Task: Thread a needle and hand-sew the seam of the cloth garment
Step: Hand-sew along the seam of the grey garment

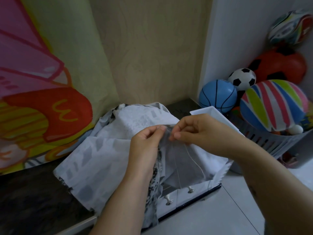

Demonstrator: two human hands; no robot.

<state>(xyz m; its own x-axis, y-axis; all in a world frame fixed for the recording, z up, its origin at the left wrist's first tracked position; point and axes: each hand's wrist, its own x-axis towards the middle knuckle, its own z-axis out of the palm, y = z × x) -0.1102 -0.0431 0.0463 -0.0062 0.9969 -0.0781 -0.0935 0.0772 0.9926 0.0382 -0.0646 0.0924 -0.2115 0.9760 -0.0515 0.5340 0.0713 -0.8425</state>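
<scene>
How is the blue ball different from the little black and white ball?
The blue ball has thin black lines like a basketball; the black and white ball has black patches like a football. The blue ball looks bigger. It sits lower and nearer; the black and white ball sits above and behind it. Both are round.

Home, likely a kids' room: grey slotted plastic basket (264, 141) of colourful toy balls (274, 104), pink-and-red cartoon-print fabric (42, 99), white drawers with metal knobs (198, 195)
</scene>
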